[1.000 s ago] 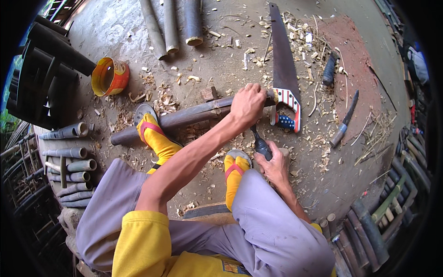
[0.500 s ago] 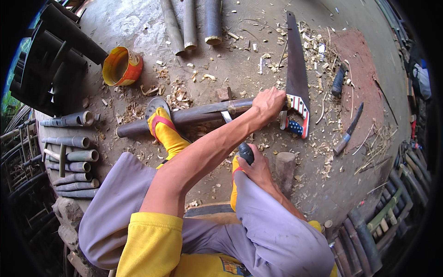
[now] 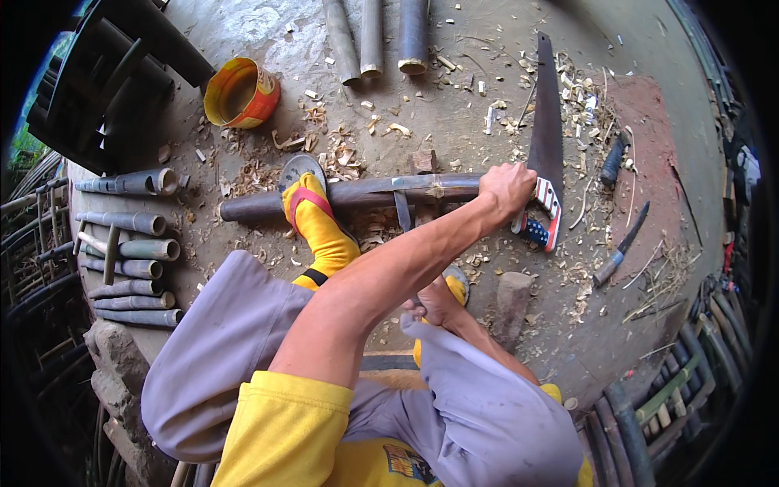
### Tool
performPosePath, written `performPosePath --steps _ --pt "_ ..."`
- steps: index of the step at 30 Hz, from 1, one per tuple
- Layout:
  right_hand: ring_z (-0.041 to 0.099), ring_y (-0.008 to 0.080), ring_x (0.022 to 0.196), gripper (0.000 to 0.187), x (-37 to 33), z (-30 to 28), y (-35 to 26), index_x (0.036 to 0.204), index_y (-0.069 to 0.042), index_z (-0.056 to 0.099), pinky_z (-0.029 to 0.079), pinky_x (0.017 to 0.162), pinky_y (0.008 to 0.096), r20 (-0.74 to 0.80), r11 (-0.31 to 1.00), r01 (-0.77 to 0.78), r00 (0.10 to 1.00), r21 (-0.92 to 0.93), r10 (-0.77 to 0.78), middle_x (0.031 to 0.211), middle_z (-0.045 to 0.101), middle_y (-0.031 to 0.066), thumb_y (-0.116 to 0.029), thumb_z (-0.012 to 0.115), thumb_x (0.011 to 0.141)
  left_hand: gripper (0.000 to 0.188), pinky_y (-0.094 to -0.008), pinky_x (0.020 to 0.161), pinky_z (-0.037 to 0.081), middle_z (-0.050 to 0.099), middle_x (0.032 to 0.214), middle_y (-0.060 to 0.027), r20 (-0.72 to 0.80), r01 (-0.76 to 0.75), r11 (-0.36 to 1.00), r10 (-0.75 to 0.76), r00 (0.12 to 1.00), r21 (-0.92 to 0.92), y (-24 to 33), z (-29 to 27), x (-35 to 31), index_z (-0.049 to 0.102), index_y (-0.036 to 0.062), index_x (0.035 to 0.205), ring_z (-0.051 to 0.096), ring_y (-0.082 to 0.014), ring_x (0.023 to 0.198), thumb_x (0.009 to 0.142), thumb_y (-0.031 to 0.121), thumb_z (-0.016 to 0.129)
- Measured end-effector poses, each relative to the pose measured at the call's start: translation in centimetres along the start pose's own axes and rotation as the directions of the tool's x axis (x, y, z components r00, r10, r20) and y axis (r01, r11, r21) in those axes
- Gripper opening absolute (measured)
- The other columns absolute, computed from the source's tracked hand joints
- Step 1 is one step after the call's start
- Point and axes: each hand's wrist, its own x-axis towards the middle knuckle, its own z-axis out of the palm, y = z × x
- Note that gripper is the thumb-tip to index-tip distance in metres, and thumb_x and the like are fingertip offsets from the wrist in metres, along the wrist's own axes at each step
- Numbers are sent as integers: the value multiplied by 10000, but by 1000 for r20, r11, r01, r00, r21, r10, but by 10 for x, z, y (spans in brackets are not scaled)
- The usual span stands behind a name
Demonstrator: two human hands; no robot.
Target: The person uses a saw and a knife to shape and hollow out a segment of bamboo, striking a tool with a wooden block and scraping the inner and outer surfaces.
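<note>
A dark bamboo pole (image 3: 357,195) lies crosswise on the floor, with a paler split strip along its top. My left hand (image 3: 508,186) is closed around the pole's right end, next to the saw's handle. Against the near side of the pole stands a knife blade (image 3: 402,213). My right hand (image 3: 436,303) is closed on that knife's handle, which my left forearm mostly hides, just above my right knee. My left foot (image 3: 311,215), in a yellow sock and sandal, presses on the pole. A wooden block (image 3: 423,161) touches the pole's far side.
A handsaw (image 3: 547,134) with a striped, starred handle lies right of the pole. Farther right are a curved knife (image 3: 623,243) and a dark-handled tool (image 3: 614,159). A red-yellow tin (image 3: 242,93), cut bamboo pieces (image 3: 134,246) and wood shavings (image 3: 341,154) lie left and ahead.
The whole view has shifted, so floor things appear farther right. My right hand has moved left and nearer me, its knife handle passing behind my left forearm. My left hand keeps its hold.
</note>
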Motion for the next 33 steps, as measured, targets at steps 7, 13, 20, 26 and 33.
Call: performPosePath --steps 7,13,20,26,33 --pt "516 86 531 180 15 -12 28 1008 -69 532 332 355 182 155 608 499 835 -618 -528 719 556 67 -123 575 841 153 -409 677 567 670 894 -212 -5 2 1000 -2 1000 -14 6 1 0 674 -1 877 678 -334 829 810 56 550" --pt "551 125 553 193 11 -11 6 984 -37 537 376 377 258 135 908 136 987 -396 -89 617 555 55 -165 598 854 235 -407 731 548 628 970 -220 -43 -6 1000 4 999 -30 0 -3 0 620 11 993 636 -341 918 765 55 582" --pt "567 153 450 270 11 4 1 956 -14 523 452 430 313 -276 791 -75 953 -608 -122 555 564 73 -160 650 769 438 -447 813 443 543 1033 -167 -332 108 954 -9 943 281 -55 4 -64 521 23 1100 506 -309 1080 689 107 647" --pt "556 151 467 415 32 -21 32 1075 -7 474 450 411 292 63 278 251 836 -927 -546 753 581 132 -132 627 709 337 -426 743 505 560 1002 -199 -123 81 997 -80 989 8 -103 -5 -82 530 -8 1020 594 -368 937 708 72 628" --pt "504 114 430 295 19 24 -12 967 -74 403 382 328 244 29 970 -180 982 -164 187 640 493 48 -72 614 761 186 -461 680 525 640 818 -213 -112 30 997 -38 993 -72 -108 -2 -69 591 -16 892 644 -380 794 717 29 544"
